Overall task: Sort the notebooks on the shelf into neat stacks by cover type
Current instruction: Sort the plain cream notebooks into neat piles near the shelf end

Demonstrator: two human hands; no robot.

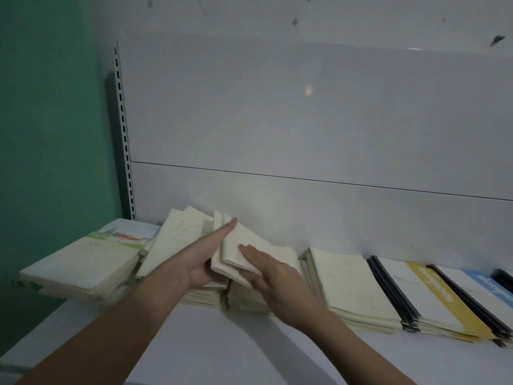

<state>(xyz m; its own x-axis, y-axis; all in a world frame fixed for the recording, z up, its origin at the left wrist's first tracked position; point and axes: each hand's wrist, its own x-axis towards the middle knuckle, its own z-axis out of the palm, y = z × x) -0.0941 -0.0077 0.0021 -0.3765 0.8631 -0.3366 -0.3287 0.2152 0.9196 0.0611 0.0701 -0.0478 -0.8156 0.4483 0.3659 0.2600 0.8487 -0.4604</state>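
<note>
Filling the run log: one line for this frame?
left hand: holds cream notebooks | right hand: flat on them | cream stack right: squared | yellow-band stack: untouched

Both forearms are bare to the frame edge; no sleeves appear. The left hand [206,259] and right hand [273,276] carry no gloves, rings or watch.
</note>
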